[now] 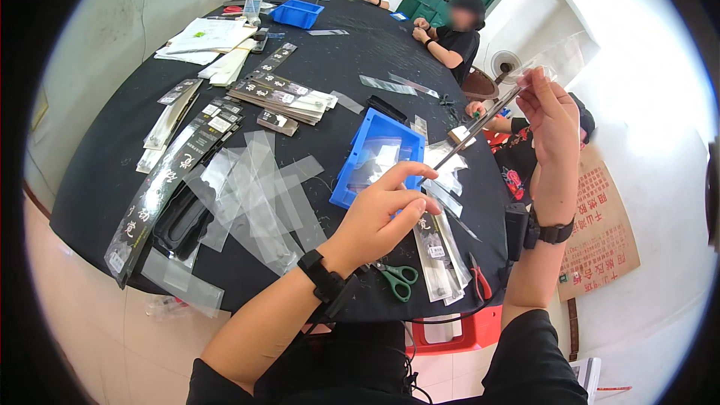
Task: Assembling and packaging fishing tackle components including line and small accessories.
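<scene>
A bundle of thin dark rods (pixel 471 133) slants from my raised right hand down to my left hand above the table. My right hand (pixel 551 109) is closed around its upper end, together with a clear plastic sleeve (pixel 562 60) that sticks out past the fingers. At the lower end, my left hand (pixel 390 206) has its index finger against the rods, the other fingers partly curled; its exact grip is partly hidden. Just beyond the left hand sits a blue plastic bin (pixel 360 154) with clear bags (pixel 379 161) inside.
On the black-covered table (pixel 307 60) lie clear sleeves (pixel 262 195), printed dark packages (pixel 176 180), more packs (pixel 281 97), green scissors (pixel 397 279) and red-handled pliers (pixel 480 281). Another blue bin (pixel 296 13) and papers (pixel 202 37) are farther back. Several people sit around the table.
</scene>
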A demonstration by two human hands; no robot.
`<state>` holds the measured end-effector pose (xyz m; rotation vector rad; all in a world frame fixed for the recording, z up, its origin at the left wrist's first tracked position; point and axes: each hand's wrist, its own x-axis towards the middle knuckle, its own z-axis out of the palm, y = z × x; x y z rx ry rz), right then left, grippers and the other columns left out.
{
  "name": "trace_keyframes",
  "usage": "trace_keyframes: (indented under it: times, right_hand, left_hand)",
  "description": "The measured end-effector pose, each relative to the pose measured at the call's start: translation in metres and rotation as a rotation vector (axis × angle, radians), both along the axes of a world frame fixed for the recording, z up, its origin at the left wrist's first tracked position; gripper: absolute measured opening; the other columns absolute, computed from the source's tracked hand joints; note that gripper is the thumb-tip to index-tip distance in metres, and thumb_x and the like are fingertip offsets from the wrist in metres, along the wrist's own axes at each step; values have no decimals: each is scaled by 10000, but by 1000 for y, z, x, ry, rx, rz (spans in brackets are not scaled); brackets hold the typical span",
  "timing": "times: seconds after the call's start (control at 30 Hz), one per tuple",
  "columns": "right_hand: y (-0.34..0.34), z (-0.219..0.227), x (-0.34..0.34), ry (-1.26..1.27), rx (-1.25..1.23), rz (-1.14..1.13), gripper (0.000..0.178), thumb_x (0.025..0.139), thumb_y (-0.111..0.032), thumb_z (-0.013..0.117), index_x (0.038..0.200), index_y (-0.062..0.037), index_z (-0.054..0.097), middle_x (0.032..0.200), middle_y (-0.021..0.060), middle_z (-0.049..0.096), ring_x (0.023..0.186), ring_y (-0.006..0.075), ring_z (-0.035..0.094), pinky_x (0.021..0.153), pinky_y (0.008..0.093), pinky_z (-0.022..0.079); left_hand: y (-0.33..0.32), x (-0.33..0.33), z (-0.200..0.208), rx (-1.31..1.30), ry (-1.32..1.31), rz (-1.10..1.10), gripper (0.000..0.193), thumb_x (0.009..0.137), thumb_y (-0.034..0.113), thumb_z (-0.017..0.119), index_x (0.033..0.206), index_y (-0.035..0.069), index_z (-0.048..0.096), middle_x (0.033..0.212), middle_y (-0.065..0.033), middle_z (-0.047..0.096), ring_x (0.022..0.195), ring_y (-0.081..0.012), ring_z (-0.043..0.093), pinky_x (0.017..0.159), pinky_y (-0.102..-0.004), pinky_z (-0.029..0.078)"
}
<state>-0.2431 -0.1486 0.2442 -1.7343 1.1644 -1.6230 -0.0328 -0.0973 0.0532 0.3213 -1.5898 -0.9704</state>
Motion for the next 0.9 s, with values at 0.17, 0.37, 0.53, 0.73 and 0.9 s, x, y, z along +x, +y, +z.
trace_keyframes:
  times: [0.17, 0.37, 0.53, 0.73, 0.9]
  right_hand:
    - [4, 3, -3, -7, 18, 32, 326, 931, -307, 657, 1005, 9, 678, 889, 49, 673, 813, 112, 614, 750, 243, 487]
    - [7, 3, -4, 70, 46, 47, 336, 945, -326, 633, 1004, 2, 677, 878, 46, 669, 800, 109, 614, 715, 234, 493]
    - [11, 3, 0, 168, 43, 121, 304, 960, -296, 612, 1034, -6, 668, 927, 60, 681, 843, 116, 637, 626, 212, 508]
    - [14, -36, 3, 280, -1, 168, 216, 947, -188, 628, 1037, 5, 663, 1035, 88, 696, 882, 116, 639, 736, 237, 503]
    - [12, -85, 1, 466, 150, 155, 132, 918, -94, 627, 944, 25, 676, 979, 69, 708, 896, 103, 623, 779, 242, 483]
  left_hand:
    - [-1, 1, -1, -22, -2, 11, 272, 932, 132, 482, 919, 26, 733, 1238, -66, 565, 706, -92, 422, 709, -251, 393]
    - [1, 1, 0, -5, -2, -5, 270, 929, 122, 480, 908, 24, 731, 1247, -72, 565, 713, -94, 436, 721, -254, 399]
    - [1, 1, -1, -8, 13, -9, 267, 928, 118, 480, 909, 26, 730, 1249, -72, 565, 714, -92, 429, 718, -258, 394]
    - [-1, 4, -2, -25, -6, -22, 298, 921, 138, 461, 908, 6, 728, 1439, -169, 467, 1133, -234, 569, 927, -324, 415]
    - [0, 8, 0, -61, 82, -46, 294, 888, 135, 474, 881, -7, 732, 1497, -198, 393, 1329, -286, 458, 1005, -332, 383]
